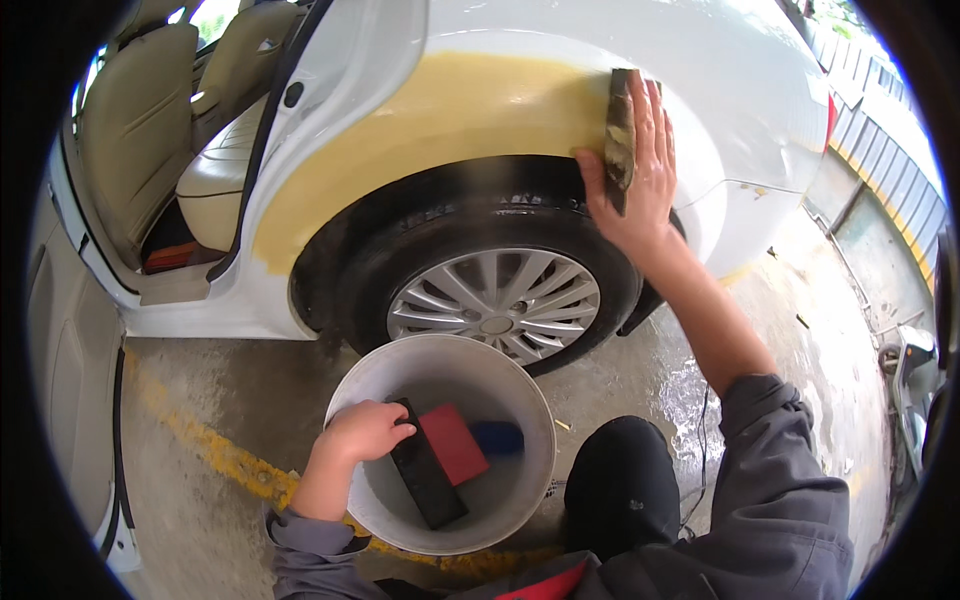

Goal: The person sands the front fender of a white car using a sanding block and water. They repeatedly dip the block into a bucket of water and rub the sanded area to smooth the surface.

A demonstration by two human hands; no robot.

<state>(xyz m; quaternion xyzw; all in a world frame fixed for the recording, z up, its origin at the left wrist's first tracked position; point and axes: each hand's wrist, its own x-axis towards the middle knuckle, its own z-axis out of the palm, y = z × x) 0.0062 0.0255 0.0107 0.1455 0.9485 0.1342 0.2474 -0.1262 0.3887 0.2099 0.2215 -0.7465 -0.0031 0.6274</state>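
Up on the white car (720, 75), the right hand (645, 190), fingers nearly straight and thumb spread, held a narrow grey-brown block (618, 125) against the smooth yellow patch (480, 105)'s right end! Down low, the left hand (372, 432), half curled, gripped a long black rectangular block (430, 475) inside the round whitish bucket (543, 410), beside a red rectangular pad (455, 445)!

On the bucket's (518, 392) clock face, the wheel (495, 325) shuts off twelve to one; the person's knee (622, 490) stands near the rim between three and four; wet floor (215, 385) leaves passage around half past nine, as far as the open door (75, 330). Inside, the black block (430, 470) bars eleven to six; room remains at one and seven.
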